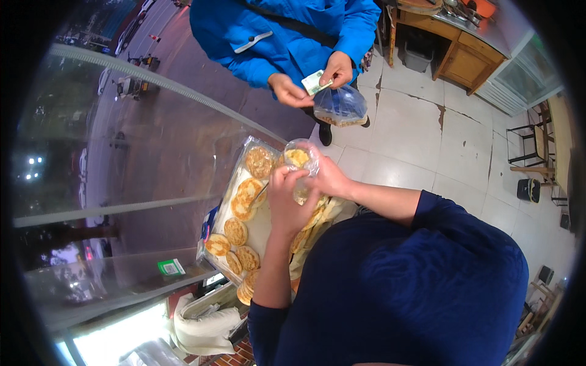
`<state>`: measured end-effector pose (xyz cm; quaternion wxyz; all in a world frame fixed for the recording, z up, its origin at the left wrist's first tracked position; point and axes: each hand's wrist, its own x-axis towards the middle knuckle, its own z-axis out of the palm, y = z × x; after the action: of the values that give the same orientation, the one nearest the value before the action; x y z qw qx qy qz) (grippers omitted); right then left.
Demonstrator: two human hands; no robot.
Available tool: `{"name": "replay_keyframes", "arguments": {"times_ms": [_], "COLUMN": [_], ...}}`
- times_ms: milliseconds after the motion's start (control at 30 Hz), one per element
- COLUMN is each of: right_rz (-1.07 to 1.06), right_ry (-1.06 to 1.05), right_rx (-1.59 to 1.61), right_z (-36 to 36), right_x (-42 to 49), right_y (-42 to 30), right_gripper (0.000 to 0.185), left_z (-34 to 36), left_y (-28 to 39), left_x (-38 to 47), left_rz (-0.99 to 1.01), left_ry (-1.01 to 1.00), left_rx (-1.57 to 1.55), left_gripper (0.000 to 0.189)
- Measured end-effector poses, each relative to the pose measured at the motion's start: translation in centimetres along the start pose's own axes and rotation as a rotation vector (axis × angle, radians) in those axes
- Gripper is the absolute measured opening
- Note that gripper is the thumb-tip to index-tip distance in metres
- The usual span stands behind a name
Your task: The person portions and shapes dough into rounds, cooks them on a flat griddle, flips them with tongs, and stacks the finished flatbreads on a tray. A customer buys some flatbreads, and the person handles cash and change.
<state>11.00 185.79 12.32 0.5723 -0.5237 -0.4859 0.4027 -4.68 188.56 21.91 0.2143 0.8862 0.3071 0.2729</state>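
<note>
Between my hands, above a metal tray (263, 224), is a clear plastic bag (312, 154) with a yellowish piece of food (297, 158) in it. My right hand (330, 174) holds the bag from the right side, its fingers partly hidden behind it. My left hand (290, 196) pinches the near edge of the bag with thumb and fingers. Round browned flatbreads (236, 231) lie along the left side of the tray. A thin metal utensil (259, 194) rests across one of them, partly behind my left hand. More bread (316, 217) shows under my wrists.
Across the tray, a person in a blue jacket (293, 41) holds a banknote (316, 82) and a clear bag of flatbread (341, 107). Transparent plastic sheeting (151, 151) borders the left. A cream cloth (206, 327) lies below the tray; a wooden desk (471, 59) stands far right.
</note>
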Motion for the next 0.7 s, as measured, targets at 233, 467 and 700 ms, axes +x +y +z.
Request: {"name": "replay_keyframes", "arguments": {"times_ms": [233, 467, 700], "right_rz": [0.165, 0.022, 0.291], "right_ry": [-0.135, -0.06, 0.054], "right_rx": [-0.096, -0.014, 0.161], "right_z": [-1.1, -2.3, -5.4], "right_x": [-0.2, 0.0, 0.5], "right_y": [-1.3, 1.7, 7.1], "right_gripper": [0.087, 0.083, 0.057], "left_z": [2.5, 0.0, -1.2], "left_y": [-1.8, -5.0, -3.0], "left_x": [1.6, 4.1, 7.3], "left_rz": [0.034, -0.676, -0.468], "left_ry": [0.129, 0.361, 0.255], "left_rx": [0.331, -0.725, -0.701], "left_gripper": [0.008, 0.017, 0.014]}}
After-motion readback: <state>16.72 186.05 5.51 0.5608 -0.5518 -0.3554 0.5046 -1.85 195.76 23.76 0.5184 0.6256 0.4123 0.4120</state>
